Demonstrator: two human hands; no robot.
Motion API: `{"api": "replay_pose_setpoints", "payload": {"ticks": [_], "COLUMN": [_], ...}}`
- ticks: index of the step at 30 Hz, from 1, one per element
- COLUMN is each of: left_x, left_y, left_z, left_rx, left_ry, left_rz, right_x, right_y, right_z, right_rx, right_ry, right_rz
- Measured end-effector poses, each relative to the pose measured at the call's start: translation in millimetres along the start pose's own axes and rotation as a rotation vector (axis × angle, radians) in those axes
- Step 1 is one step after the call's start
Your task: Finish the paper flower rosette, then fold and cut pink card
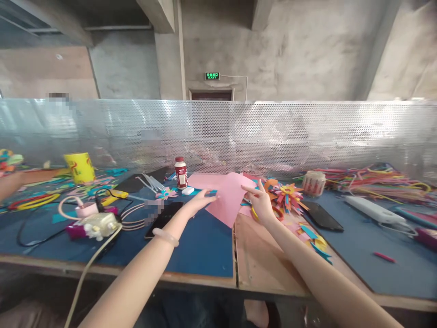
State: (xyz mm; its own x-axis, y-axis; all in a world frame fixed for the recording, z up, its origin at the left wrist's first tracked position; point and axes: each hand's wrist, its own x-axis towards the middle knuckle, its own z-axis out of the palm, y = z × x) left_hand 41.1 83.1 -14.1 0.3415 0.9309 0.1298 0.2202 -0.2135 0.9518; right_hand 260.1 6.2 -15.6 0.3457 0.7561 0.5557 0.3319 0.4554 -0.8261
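A pink paper sheet (228, 197) is lifted over the middle of the table. My left hand (201, 201) pinches its left edge, with a pale bracelet on that wrist. My right hand (260, 200) grips the sheet's right edge, thumb and fingers closed on it, and yellow-handled scissors (254, 212) lie just under that hand. More pink paper (205, 181) lies flat behind the sheet. A colourful paper flower (287, 195) sits right of my right hand.
A dark phone (164, 217) lies by my left forearm, another phone (322, 215) at right. A red-capped bottle (180, 172), yellow cup (79, 167), glue gun with cables (97, 225), white power strip (373, 210) and paper strips (372, 178) crowd the blue mat (205, 246). A perforated metal screen (307, 132) backs the table.
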Motion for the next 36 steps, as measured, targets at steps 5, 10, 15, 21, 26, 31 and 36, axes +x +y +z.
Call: {"api": "replay_pose_setpoints", "payload": {"ticks": [5, 10, 15, 21, 26, 31, 36], "left_x": [3, -3, -12, -16, -13, -12, -14], "left_y": [-11, -9, -2, -1, -3, -3, -3], "left_z": [-1.9, 3.7, 10.5, 7.6, -4.1, -14.6, -16.3], "left_rx": [0.113, 0.155, 0.167, 0.124, 0.074, 0.068, 0.031], "left_ry": [-0.05, -0.071, -0.05, -0.056, -0.131, -0.152, -0.161], "left_rz": [0.012, 0.019, 0.061, 0.107, 0.105, 0.066, 0.066], "right_x": [9, 6, 2, 3, 2, 0, -5], "right_y": [7, 5, -3, 3, 9, 3, 5], "right_z": [-4, -2, 1, 6, 9, 11, 18], "right_rx": [0.322, 0.566, 0.589, 0.544, 0.04, -0.123, -0.177], "right_ry": [0.01, -0.1, -0.212, -0.281, -0.224, -0.199, -0.174], "right_rz": [0.172, 0.325, 0.396, 0.33, -0.059, -0.191, -0.249]}}
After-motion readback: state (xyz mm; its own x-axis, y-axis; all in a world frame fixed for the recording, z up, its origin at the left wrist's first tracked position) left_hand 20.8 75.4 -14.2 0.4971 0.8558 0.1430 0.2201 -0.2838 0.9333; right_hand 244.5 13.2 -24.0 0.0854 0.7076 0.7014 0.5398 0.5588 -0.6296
